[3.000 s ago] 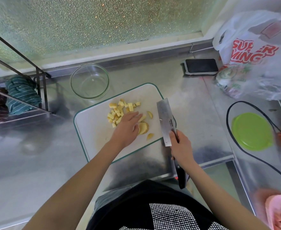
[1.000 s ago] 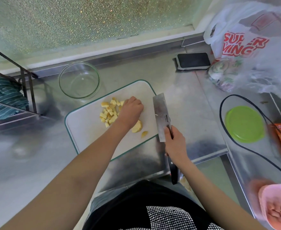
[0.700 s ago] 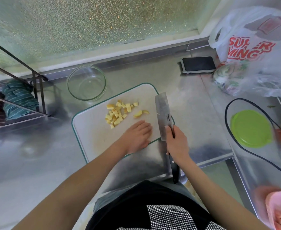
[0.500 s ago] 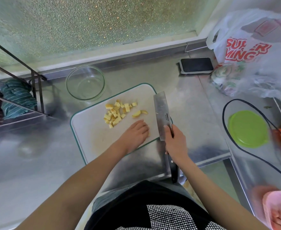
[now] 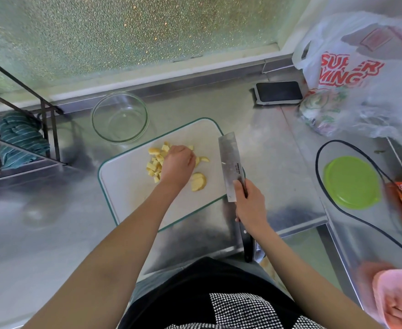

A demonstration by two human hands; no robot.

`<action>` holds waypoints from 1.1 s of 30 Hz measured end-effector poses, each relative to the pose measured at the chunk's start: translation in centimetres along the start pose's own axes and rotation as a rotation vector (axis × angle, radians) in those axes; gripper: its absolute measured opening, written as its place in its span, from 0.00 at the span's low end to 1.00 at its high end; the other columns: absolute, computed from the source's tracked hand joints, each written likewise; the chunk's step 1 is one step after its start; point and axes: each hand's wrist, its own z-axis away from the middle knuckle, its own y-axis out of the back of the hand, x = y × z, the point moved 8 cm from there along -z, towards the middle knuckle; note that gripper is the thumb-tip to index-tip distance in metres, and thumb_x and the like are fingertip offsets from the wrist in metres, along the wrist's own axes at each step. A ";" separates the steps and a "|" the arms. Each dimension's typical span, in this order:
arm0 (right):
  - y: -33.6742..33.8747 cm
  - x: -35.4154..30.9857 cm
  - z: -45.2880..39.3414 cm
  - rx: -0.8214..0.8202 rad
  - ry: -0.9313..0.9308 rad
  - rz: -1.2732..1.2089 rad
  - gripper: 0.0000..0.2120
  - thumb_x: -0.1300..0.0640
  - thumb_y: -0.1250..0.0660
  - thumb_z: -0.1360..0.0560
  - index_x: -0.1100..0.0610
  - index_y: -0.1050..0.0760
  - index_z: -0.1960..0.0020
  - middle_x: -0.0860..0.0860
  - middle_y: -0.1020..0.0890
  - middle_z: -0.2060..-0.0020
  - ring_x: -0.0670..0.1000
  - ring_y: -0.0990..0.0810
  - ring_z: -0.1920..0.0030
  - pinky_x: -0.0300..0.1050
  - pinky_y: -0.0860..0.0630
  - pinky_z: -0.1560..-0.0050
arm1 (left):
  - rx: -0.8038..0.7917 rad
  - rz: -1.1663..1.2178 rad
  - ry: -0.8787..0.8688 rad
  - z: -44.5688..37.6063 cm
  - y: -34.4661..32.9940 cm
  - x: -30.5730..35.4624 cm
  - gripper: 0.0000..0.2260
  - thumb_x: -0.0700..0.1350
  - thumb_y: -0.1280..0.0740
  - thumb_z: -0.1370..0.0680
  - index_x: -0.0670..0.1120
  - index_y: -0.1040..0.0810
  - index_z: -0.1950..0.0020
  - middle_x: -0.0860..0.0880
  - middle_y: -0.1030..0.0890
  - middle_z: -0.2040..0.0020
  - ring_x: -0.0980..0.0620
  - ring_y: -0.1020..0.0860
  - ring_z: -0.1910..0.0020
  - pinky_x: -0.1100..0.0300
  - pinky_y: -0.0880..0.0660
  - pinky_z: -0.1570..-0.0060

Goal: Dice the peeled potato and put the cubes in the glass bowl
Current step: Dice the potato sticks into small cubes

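While gripping the cleaver (image 5: 231, 167) at the top of its dark handle, right hand (image 5: 250, 203) nearest, blade lying flat along the right edge of the cutting board (image 5: 124, 186), tip pointing away. Further out, left hand (image 5: 177, 166) knuckles up over the diced potato cubes (image 5: 155, 162), fingers curled down among them; cannot tell whether any are actually grasped. Just right of that hand, 1 stack of uncut potato slices (image 5: 198, 182), plus 2 loose wedges beyond it. Past the board's far left corner, glass bowl (image 5: 120, 117) upright on the steel bench (image 5: 40, 222), holding no cubes. Farther right, phone (image 5: 278, 92) lying flat beside a plastic bag (image 5: 352, 67).
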 end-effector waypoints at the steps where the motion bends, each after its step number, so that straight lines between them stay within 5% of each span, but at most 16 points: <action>1: 0.0 -0.1 0.0 -0.001 -0.001 -0.005 0.16 0.50 0.43 0.19 0.53 0.36 0.65 0.52 0.30 0.71 0.53 0.30 0.74 0.42 0.31 0.77 | 0.013 0.032 -0.015 0.4 0.2 -0.1 0.06 0.38 0.35 0.25 0.37 0.20 0.57 0.41 0.20 0.57 0.40 0.25 0.52 0.50 0.26 0.50; 5: -0.6 -0.4 -0.1 -0.012 -0.010 -0.011 0.17 0.51 0.43 0.19 0.52 0.38 0.66 0.50 0.30 0.71 0.52 0.30 0.74 0.41 0.30 0.79 | 0.107 0.012 -0.134 4.5 1.5 -0.3 0.14 0.46 0.39 0.25 0.39 0.21 0.48 0.42 0.20 0.50 0.43 0.25 0.48 0.53 0.27 0.47; 9: -1.6 -0.6 -0.1 -0.024 -0.004 0.025 0.16 0.48 0.43 0.20 0.49 0.37 0.66 0.47 0.29 0.71 0.53 0.28 0.71 0.58 0.23 0.67 | -0.061 -0.106 -0.346 8.1 -1.8 0.1 0.20 0.50 0.37 0.26 0.38 0.25 0.40 0.40 0.22 0.43 0.42 0.25 0.45 0.52 0.26 0.45; 13: -1.6 -0.9 0.2 -0.005 0.017 0.044 0.16 0.48 0.43 0.20 0.49 0.37 0.66 0.46 0.30 0.71 0.53 0.28 0.71 0.60 0.23 0.66 | -0.153 -0.124 -0.309 6.9 -3.4 0.2 0.22 0.47 0.37 0.25 0.37 0.29 0.34 0.39 0.25 0.38 0.40 0.25 0.41 0.49 0.30 0.39; 16: -1.2 -0.3 0.4 -0.002 0.011 0.050 0.16 0.48 0.43 0.20 0.47 0.37 0.67 0.46 0.29 0.72 0.52 0.28 0.72 0.57 0.23 0.66 | -0.161 -0.072 -0.319 5.9 -3.4 0.3 0.20 0.39 0.30 0.28 0.37 0.27 0.37 0.39 0.23 0.41 0.37 0.25 0.42 0.46 0.32 0.39; 21: -0.9 0.4 1.4 0.007 -0.016 0.061 0.16 0.49 0.43 0.20 0.49 0.37 0.66 0.47 0.29 0.72 0.51 0.28 0.72 0.53 0.25 0.69 | -0.137 -0.061 -0.319 7.4 -3.7 0.9 0.19 0.49 0.37 0.25 0.38 0.25 0.40 0.42 0.21 0.44 0.41 0.24 0.47 0.56 0.32 0.43; 25: -1.3 0.8 2.4 -0.018 0.013 0.148 0.15 0.49 0.44 0.19 0.51 0.34 0.63 0.48 0.26 0.70 0.53 0.26 0.68 0.51 0.28 0.64 | -0.065 0.013 -0.237 9.3 -4.5 1.8 0.19 0.43 0.27 0.29 0.39 0.24 0.41 0.43 0.20 0.44 0.42 0.25 0.47 0.55 0.29 0.45; 29: -2.0 0.5 3.5 -0.044 0.062 0.226 0.14 0.48 0.45 0.19 0.52 0.34 0.61 0.49 0.26 0.70 0.50 0.27 0.68 0.47 0.35 0.65 | 0.007 0.089 -0.155 9.4 -3.8 1.2 0.19 0.44 0.28 0.29 0.38 0.26 0.42 0.40 0.23 0.45 0.44 0.29 0.45 0.58 0.35 0.43; 33: -3.3 -0.5 3.9 -0.076 0.136 0.343 0.13 0.47 0.48 0.18 0.54 0.33 0.54 0.52 0.23 0.66 0.57 0.24 0.64 0.51 0.28 0.62 | 0.026 -0.085 -0.444 10.4 -3.5 2.3 0.07 0.45 0.39 0.23 0.43 0.31 0.50 0.42 0.23 0.51 0.45 0.28 0.49 0.54 0.26 0.50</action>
